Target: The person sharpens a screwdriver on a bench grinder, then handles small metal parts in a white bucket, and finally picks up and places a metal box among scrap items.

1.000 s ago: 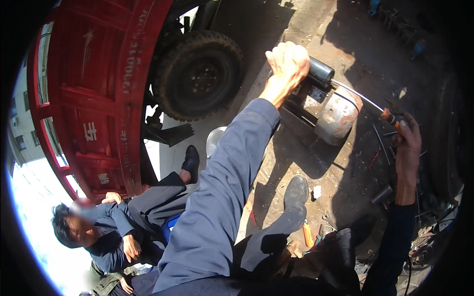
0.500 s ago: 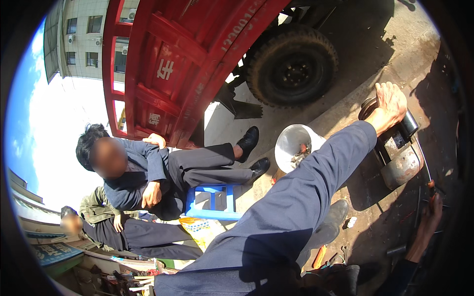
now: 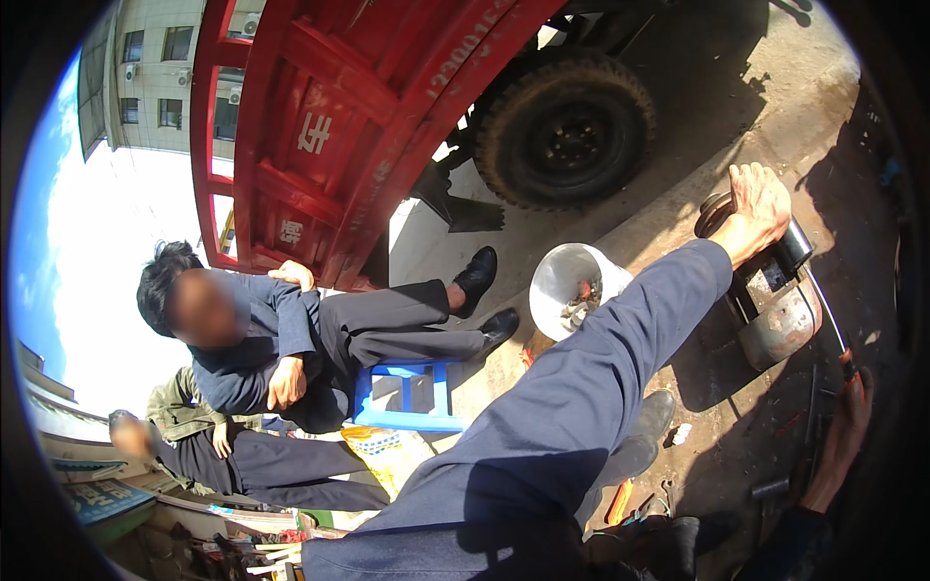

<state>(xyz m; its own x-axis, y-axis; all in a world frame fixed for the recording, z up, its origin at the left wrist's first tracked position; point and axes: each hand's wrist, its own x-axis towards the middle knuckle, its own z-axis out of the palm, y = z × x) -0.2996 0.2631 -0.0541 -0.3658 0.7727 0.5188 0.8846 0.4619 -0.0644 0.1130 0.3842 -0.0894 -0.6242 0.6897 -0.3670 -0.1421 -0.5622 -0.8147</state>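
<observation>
At the right, my left hand [image 3: 758, 210] reaches out in a dark blue sleeve. Its fingers are closed over the top of a machine part with a black cylinder [image 3: 794, 247] beside the palm. Below the cylinder is the machine's worn, rounded silver-grey metal body [image 3: 783, 327]. My right hand [image 3: 852, 412], in shadow near the right rim, is closed on the orange-and-black handle of a long, thin screwdriver [image 3: 833, 324]. The shaft runs up alongside the metal body toward the cylinder; the contact at its tip is unclear.
A white bucket [image 3: 572, 290] with scraps inside stands left of my forearm. Beyond are a red truck bed [image 3: 329, 145] and a large tyre [image 3: 567, 131]. One person [image 3: 262, 339] sits near a blue stool [image 3: 407, 416]; another person [image 3: 208, 455] is behind. An orange-handled tool [image 3: 620, 502] and a hammer [image 3: 770, 492] lie low.
The whole view has shifted slightly, so most things stand a little further left. My left hand keeps its place on the machine. My right hand has moved slightly upward with the screwdriver.
</observation>
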